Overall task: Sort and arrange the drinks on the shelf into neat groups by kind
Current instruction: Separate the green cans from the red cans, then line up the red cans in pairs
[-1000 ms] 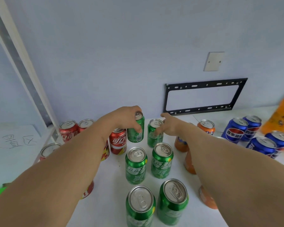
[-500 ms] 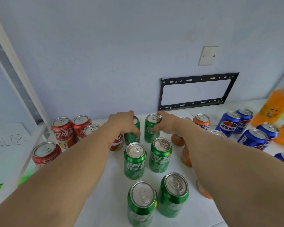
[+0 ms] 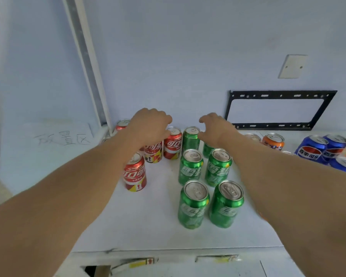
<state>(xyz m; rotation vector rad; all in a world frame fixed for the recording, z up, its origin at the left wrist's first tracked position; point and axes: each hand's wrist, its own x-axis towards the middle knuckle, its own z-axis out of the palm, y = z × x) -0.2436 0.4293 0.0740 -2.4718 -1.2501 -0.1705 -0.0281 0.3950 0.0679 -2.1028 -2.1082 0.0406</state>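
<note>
Head cam: we're hovering both empty hands, left hand [image 3: 150, 124] and right hand [image 3: 216, 126], open over the back edge of the shelf [image 3: 148, 226], green cans [image 3: 191, 166] looking grouped, red cans [image 3: 135, 172] looking loose.

Glossy metal green cans [image 3: 191, 168] with brushed silver lids; matt white shelf [image 3: 148, 226].

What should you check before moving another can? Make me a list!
1. Left hand free: ok, open over the red cans, holding nothing.
2. Right hand free: ok, open beside the back green can.
3. Green cans grouped: ok, two upright columns.
4. Red cans neat: not ok, they stand scattered.
5. Orange can with its group: cannot tell, the arm hides that area.
6. Blue cans together: ok, clustered at the right.
</note>
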